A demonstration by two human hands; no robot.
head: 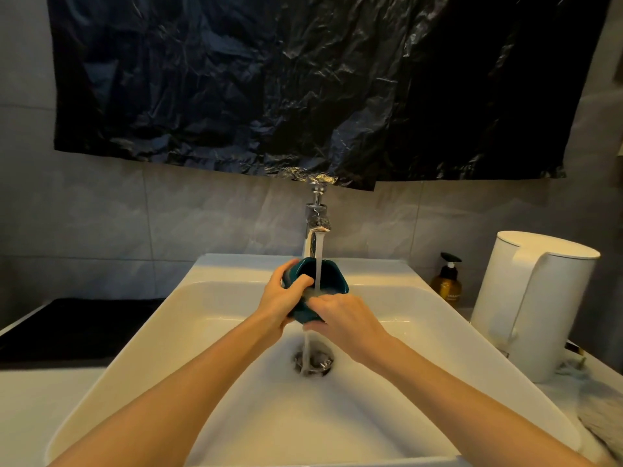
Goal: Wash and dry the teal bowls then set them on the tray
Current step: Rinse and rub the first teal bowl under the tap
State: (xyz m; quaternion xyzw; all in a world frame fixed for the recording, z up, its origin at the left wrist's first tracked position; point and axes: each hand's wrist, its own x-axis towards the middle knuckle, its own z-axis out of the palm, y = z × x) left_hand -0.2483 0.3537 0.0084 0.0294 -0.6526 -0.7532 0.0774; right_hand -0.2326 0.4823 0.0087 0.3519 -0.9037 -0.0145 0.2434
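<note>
Seen from the head camera, the teal bowl (328, 276) was tilted between both hands over the white sink (168, 318), directly under the faucet (317, 220), whose stream ran into it and spilled to the drain (315, 360) below the hands. The left hand (281, 299) gripped the bowl's left side, thumb hooked over the rim, while the right hand (344, 318) held its near edge with curled fingers. Beyond the right hand stood an amber soap dispenser (447, 281) and a white kettle (532, 298).

both hands hold a teal bowl (328, 276) under the running chrome faucet (316, 221), above the white sink (141, 335): left hand (281, 298) grips its rim, right hand (344, 318) its near side.
</note>
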